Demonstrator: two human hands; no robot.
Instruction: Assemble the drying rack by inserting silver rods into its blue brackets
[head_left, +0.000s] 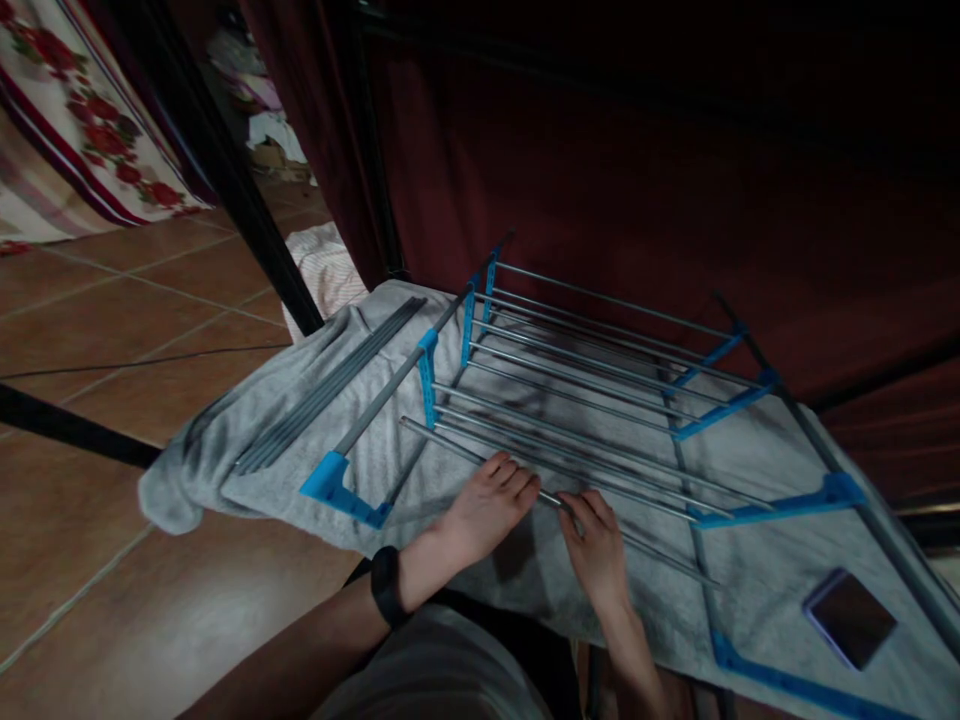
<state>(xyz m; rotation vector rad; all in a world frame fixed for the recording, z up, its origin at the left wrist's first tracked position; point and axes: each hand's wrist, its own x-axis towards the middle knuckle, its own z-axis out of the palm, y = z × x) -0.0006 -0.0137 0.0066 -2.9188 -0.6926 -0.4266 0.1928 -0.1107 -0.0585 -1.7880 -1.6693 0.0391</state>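
My left hand (493, 508), with a dark band on its wrist, is wrapped around a thin grey metal tube (442, 440). Close to its right, my right hand (594, 540) grips the same tube near the middle, fingers closed. The tube slants from upper left to lower right, both ends free of the rack. Just beyond lies a partly built rack of grey tubes (585, 350) with blue plastic brackets (428, 375). More blue corner brackets show at the left (341, 490) and right (795, 500) of it. My fingers hide part of the held tube.
The rack rests on a grey blanket (382, 375). A bundle of several loose tubes (334, 385) lies at its left. A phone (850, 617) lies at the lower right. Behind hangs a dark red curtain (637, 190); a black pole (232, 190) stands at the left above the tiled floor (112, 480).
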